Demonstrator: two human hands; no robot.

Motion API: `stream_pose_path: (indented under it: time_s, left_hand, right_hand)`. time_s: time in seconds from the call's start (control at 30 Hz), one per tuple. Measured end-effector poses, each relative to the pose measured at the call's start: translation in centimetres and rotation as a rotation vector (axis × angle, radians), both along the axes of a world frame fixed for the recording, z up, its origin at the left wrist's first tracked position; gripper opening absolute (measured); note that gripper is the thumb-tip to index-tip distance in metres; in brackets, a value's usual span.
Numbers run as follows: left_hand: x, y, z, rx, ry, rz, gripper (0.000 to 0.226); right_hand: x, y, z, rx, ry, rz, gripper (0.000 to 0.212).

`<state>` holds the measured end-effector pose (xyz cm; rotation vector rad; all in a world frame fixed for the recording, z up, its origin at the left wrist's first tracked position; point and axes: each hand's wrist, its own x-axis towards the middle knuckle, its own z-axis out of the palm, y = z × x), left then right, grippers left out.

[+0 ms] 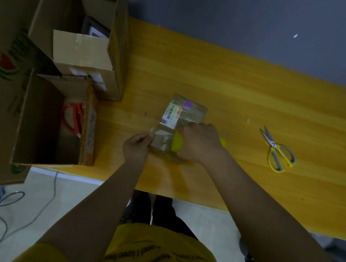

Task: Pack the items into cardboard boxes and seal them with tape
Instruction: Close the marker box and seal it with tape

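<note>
One small cardboard box (178,127) lies on the yellow wooden surface (252,93), with a white label on top. Two hands are on it. The left hand (136,146) pinches the clear tape end at the box's near left corner. The right hand (200,143) curls around a yellow tape holder (178,142) that sits on the box's right side. So the box is between the two hands.

There are two pairs of scissors. The yellow scissors (277,150) lie well apart to the right. The red scissors (73,117) sit inside one big open box (55,121) at the left. A second big open box (87,33) stands behind it.
</note>
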<state>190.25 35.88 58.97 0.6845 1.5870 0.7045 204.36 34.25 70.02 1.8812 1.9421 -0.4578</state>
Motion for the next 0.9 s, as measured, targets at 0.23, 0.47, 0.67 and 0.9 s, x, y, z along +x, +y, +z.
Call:
stream_pose_path:
  time_s: [0.23, 0.47, 0.67, 0.9]
  left_hand:
    - [0.1, 0.9, -0.1, -0.373, -0.148, 0.054, 0.026]
    - [-1.4, 1.9, -0.1, 0.105, 0.31, -0.288, 0.033]
    - [-1.4, 1.6, -0.2, 0.457, 0.235, -0.939, 0.041]
    - [-1.0, 2.1, -2.0, 0.717, 0.486, -1.339, 0.056]
  right_hand:
    - [-1.6, 1.3, -0.2, -0.007, -0.072, 0.036, 0.03]
    - [-3.3, 2.1, -0.1, -0.047, -0.133, 0.119, 0.017]
    - [-3.1, 2.5, -0.2, -0.048, -0.068, 0.097, 0.043]
    - [-1.6, 1.0, -0.8, 0.076, 0.101, 0.075, 0.073]
